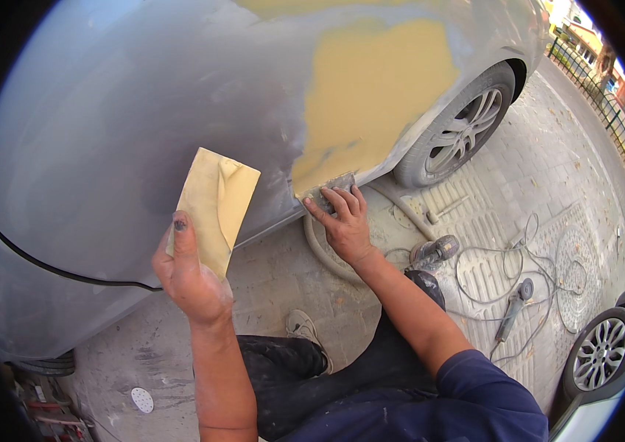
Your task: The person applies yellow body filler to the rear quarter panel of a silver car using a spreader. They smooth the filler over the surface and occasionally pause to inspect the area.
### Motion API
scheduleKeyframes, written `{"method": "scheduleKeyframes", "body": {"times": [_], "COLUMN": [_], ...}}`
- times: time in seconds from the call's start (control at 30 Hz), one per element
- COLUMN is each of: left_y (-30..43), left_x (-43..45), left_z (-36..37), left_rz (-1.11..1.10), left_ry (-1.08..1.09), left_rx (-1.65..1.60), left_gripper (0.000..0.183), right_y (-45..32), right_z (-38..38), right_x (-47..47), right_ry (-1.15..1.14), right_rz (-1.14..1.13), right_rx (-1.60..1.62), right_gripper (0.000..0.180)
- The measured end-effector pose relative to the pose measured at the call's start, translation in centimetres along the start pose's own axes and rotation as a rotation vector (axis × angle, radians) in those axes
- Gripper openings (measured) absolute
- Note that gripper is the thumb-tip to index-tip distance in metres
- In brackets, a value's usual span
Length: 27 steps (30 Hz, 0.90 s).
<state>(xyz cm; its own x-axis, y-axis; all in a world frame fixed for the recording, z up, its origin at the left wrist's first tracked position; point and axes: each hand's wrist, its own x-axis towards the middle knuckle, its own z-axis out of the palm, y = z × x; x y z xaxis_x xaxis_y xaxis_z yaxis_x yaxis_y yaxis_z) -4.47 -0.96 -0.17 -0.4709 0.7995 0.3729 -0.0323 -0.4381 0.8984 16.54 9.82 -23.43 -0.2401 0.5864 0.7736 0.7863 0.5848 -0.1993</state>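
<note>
My left hand (196, 276) holds up a flat rectangular board (196, 204), its thumb across the face. A thick smear of yellow body filler (235, 204) covers the board's right side. With spread fingers, my right hand (345, 224) presses a grey, filler-stained spreader (334, 188) against the lower edge of the car's panel. Above the spreader, a broad yellow filler patch (378, 94) covers the panel just before the wheel. Thin dark streaks show through its lower part. Grey, sanded-looking bodywork (207, 83) surrounds the patch.
The car's wheel (464, 130) stands right of the patch. On the dusty paving lie a hose (323, 259), a sander (435, 251), another corded power tool (515, 309), loose cables (472, 298) and a perforated sanding disc (142, 400). Another car's wheel (599, 351) is at lower right.
</note>
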Motion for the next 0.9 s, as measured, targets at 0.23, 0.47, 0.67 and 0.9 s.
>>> {"method": "scheduleKeyframes", "body": {"times": [0.23, 0.47, 0.67, 0.9], "left_y": [0.2, 0.0, 0.2, 0.0], "left_x": [-0.1, -0.6, -0.5, -0.3], "left_z": [0.4, 0.6, 0.5, 0.3], "left_rz": [-0.003, -0.011, -0.009, 0.016], "left_ry": [-0.001, 0.023, -0.027, -0.03], "left_rx": [0.001, 0.032, 0.002, 0.013], "left_gripper": [0.052, 0.051, 0.05, 0.05], "right_y": [2.1, 5.9, 7.3, 7.8], "right_z": [-3.6, -6.5, -6.8, -4.8], "right_x": [-2.7, 3.0, 5.7, 5.6], "right_ry": [-0.114, 0.213, 0.29, 0.285], "right_rz": [0.023, 0.003, -0.028, -0.03], "right_rx": [-0.027, -0.055, -0.083, -0.121], "right_gripper": [0.07, 0.07, 0.069, 0.069]}}
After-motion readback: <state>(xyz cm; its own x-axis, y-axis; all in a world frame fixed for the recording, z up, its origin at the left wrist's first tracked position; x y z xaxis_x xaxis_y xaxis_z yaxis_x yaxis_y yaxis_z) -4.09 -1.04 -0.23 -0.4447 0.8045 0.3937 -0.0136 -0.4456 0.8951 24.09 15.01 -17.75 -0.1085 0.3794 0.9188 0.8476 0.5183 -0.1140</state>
